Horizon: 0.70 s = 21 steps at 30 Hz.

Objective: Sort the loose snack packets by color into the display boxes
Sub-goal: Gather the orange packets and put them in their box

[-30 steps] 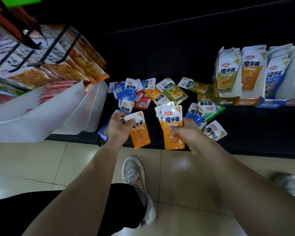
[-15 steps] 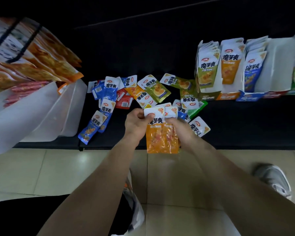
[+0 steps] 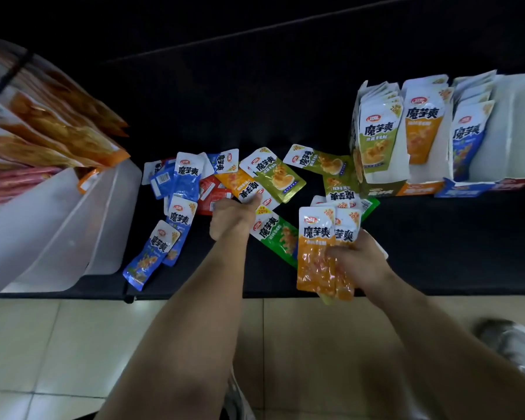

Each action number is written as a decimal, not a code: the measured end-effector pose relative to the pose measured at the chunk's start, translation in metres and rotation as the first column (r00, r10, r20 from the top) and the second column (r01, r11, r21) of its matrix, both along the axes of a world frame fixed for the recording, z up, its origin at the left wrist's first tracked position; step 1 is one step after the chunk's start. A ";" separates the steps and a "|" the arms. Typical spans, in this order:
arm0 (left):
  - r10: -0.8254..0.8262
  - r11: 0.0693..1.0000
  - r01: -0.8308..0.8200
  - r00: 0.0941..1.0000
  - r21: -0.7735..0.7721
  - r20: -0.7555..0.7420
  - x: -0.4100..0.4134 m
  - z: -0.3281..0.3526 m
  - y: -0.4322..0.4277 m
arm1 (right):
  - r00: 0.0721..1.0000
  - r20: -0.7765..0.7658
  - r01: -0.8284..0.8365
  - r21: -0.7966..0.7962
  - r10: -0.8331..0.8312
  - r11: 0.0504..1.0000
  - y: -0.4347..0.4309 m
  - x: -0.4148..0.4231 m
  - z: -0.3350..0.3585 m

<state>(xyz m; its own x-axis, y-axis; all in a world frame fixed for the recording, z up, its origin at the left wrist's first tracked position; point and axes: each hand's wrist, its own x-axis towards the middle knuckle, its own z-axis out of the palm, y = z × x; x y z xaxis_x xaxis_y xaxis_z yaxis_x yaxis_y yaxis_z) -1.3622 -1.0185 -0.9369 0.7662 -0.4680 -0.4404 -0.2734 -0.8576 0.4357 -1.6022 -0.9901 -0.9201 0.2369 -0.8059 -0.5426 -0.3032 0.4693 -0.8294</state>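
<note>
two orange packets (image 3: 315, 256): fanned in the right hand (image 3: 361, 263), which grasps their lower halves at the near edge of the dark shelf (image 3: 437, 237); a third may sit behind them, cannot tell.
change: half a second ago both hands met on this stack, and a second ago the left carried a single orange packet; now the right holds the stack alone and the left has gone out to the pile.
left hand (image 3: 234, 221): thumb laid on the white end of a loose orange packet (image 3: 237, 181); fingers hidden beneath, so cannot tell if it is pinched yet.
meaning: orange looks to be gathered as a batch, this one likely next.
orange box (image 3: 419, 188): far right, between the green box (image 3: 379, 190) and the blue box (image 3: 467, 190), well apart from both hands.
loose pile: blue packets (image 3: 185, 180) to the left, green packets (image 3: 278, 177) to the right, a red packet (image 3: 212, 192) partly covered.
materials: flat glossy film pouches, rectangular, white headers, crimped ends; probably slippery when stacked. boxes are thin card with open fronts, packets standing in rows.
far left: white tub (image 3: 73, 222) under large orange bags (image 3: 58, 137).
</note>
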 end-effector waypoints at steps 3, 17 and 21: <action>-0.019 1.000 0.019 0.999 -0.021 -0.029 0.000 -0.007 -0.005 | 1.000 -0.021 0.009 0.004 -0.009 1.000 0.004 0.002 -0.004; 0.155 0.808 -0.173 0.985 -0.564 -0.079 0.058 0.054 0.047 | 1.000 -0.005 -0.017 0.038 0.018 0.999 0.005 0.026 0.017; -0.057 0.773 -0.111 0.968 -0.624 -0.243 0.050 0.098 0.060 | 0.999 0.047 0.018 0.049 -0.020 0.999 0.009 0.023 0.031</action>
